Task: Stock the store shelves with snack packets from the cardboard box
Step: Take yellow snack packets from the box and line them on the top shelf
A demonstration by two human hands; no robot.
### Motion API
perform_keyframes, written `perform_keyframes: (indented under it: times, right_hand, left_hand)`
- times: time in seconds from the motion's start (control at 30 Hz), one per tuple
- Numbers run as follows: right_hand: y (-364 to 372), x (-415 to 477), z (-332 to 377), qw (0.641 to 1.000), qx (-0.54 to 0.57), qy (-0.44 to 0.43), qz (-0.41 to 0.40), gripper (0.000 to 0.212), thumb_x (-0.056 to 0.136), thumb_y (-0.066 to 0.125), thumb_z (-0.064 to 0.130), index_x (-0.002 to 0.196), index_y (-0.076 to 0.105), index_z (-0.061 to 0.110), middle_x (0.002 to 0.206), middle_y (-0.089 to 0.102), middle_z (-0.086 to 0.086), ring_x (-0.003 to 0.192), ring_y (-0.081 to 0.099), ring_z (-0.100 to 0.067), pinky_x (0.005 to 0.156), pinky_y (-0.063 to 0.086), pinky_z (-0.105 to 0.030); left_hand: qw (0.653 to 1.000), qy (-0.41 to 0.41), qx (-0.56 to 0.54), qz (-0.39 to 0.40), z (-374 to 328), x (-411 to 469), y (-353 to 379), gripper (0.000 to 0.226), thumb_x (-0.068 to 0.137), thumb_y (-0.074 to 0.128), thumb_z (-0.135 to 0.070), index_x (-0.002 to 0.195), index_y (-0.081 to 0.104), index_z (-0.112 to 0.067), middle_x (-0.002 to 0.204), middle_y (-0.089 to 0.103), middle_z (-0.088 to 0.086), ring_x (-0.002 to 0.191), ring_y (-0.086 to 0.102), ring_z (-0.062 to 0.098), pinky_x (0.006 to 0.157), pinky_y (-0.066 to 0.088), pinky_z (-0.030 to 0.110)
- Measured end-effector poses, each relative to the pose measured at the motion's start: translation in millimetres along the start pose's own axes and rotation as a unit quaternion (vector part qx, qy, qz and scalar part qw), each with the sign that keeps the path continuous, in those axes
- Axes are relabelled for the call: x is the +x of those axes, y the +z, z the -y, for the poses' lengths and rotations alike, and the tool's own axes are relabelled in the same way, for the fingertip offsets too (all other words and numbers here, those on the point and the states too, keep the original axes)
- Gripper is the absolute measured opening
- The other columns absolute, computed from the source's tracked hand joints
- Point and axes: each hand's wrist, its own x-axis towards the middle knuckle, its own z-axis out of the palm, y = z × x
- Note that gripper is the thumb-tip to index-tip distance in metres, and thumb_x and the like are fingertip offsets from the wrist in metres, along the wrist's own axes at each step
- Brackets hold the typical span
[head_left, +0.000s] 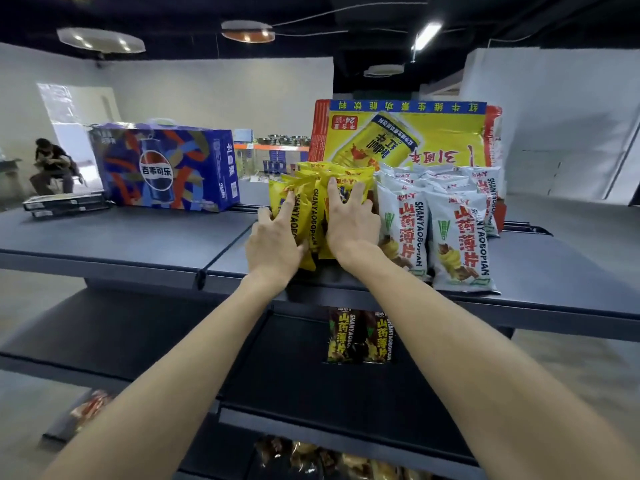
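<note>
A bunch of yellow snack packets (320,183) stands upright on the dark top shelf (138,237). My left hand (273,242) presses against the bunch's left side with straight, spread fingers. Against the front of the packets my right hand (349,221) lies flat, fingers spread and pointing up. To the right stand rows of white snack packets (450,233), touching the yellow ones. The cardboard box named in the task is not in view.
A blue Pepsi gift box (166,168) stands at the shelf's left, a yellow-red drink carton (408,133) behind the packets. Two dark packets (360,336) stand on the middle shelf (138,334); more snacks (329,459) lie lower. A seated person (52,166) is far left.
</note>
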Motion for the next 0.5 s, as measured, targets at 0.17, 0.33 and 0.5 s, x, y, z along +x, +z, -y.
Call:
perform_keyframes:
  times: [0.17, 0.33, 0.5]
  right_hand:
    - [10.0, -2.1, 1.3, 0.999, -0.014, 0.031, 0.034, 0.094, 0.089, 0.063, 0.01, 0.157, 0.001, 0.032, 0.154, 0.013, -0.018, 0.122, 0.044, -0.037, 0.08, 0.048, -0.038]
    - [11.3, -4.9, 5.5, 0.998, -0.023, 0.045, 0.039, 0.094, 0.092, 0.059, 0.014, 0.156, -0.006, 0.034, 0.156, 0.009, -0.018, 0.121, 0.044, -0.037, 0.082, 0.047, -0.038]
    - [14.1, -14.2, 7.8, 0.999, -0.01, 0.048, 0.025, 0.094, 0.093, 0.059, 0.017, 0.156, -0.01, 0.031, 0.153, 0.013, -0.018, 0.119, 0.045, -0.037, 0.079, 0.049, -0.038]
  left_hand:
    - [0.999, 0.028, 0.005, 0.029, 5.0, -0.3, 3.8, 0.095, 0.082, 0.073, -0.047, 0.155, 0.012, -0.038, 0.118, 0.047, 0.013, 0.096, 0.06, 0.031, 0.077, 0.053, 0.04]
    - [0.996, 0.03, -0.048, 0.076, 17.9, -2.6, -1.2, 0.097, 0.082, 0.069, -0.049, 0.154, 0.003, -0.044, 0.102, 0.051, 0.008, 0.094, 0.059, 0.03, 0.073, 0.045, 0.035]
    - [0.992, 0.055, -0.1, 0.056, 29.9, -8.8, -4.8, 0.087, 0.083, 0.07, -0.039, 0.153, 0.018, -0.04, 0.095, 0.051, 0.004, 0.087, 0.058, 0.026, 0.072, 0.045, 0.033]
